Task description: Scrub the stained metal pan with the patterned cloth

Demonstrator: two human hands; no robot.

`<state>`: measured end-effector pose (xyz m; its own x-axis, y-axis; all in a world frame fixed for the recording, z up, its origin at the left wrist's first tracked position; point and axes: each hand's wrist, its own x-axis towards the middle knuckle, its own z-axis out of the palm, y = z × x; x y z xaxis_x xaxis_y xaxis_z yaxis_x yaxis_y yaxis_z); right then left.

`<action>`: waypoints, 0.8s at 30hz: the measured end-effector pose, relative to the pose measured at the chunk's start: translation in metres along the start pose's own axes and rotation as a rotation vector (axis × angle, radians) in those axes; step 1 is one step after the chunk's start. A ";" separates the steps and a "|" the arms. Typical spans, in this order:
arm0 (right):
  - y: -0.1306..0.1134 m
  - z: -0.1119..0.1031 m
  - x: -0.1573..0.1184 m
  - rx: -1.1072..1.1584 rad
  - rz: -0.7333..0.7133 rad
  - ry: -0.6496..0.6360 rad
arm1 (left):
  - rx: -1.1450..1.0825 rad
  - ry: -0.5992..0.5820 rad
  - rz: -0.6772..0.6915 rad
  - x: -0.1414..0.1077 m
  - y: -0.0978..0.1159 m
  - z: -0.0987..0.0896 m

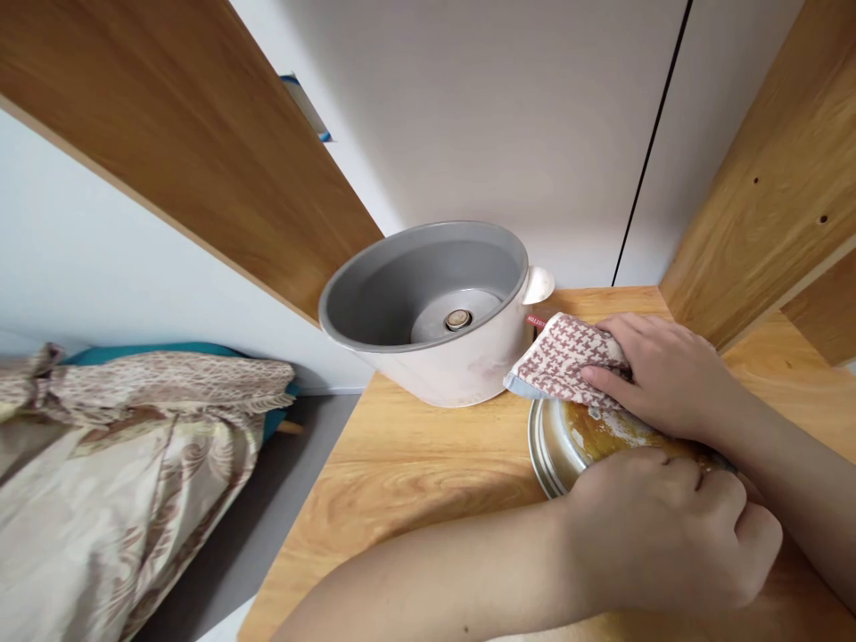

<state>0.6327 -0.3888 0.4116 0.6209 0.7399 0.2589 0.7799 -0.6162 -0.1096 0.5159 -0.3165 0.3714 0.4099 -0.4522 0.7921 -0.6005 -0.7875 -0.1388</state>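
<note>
My right hand (669, 374) is closed on a patterned cleaning cloth (562, 357) in brown and cream with a red label. The cloth presses on the stained, brownish bottom of a metal pot (548, 455), which lies bottom up or tilted on the wooden surface. In front of it, my left hand (675, 526) is curled into a fist against the pot and appears to grip its near side; the fingertips are hidden. To the left of the cloth stands a white rice cooker body (455, 374), lid off, with a grey interior and a round centre button.
The wooden tabletop (374, 446) ends at a slanting left edge. Beyond it, a patterned fabric (134, 499) drapes over a teal seat. A white panel (508, 134) rises behind the cooker, with wooden boards (769, 196) on either side.
</note>
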 end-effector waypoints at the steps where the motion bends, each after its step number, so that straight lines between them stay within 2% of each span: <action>1: 0.000 0.000 0.000 -0.001 -0.004 0.002 | 0.003 0.006 -0.006 0.000 0.000 0.000; 8: 0.002 0.000 -0.001 0.056 -0.125 -0.007 | 0.017 0.038 0.004 0.001 0.000 0.001; 15: -0.001 0.000 -0.001 0.004 -0.024 0.001 | 0.013 0.026 0.011 0.001 0.000 0.001; 24: 0.002 0.000 -0.001 0.031 -0.115 -0.007 | 0.028 0.019 0.028 0.002 -0.002 -0.001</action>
<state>0.6339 -0.3907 0.4110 0.5277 0.8070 0.2650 0.8480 -0.5187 -0.1088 0.5167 -0.3156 0.3736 0.3800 -0.4666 0.7987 -0.5921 -0.7861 -0.1775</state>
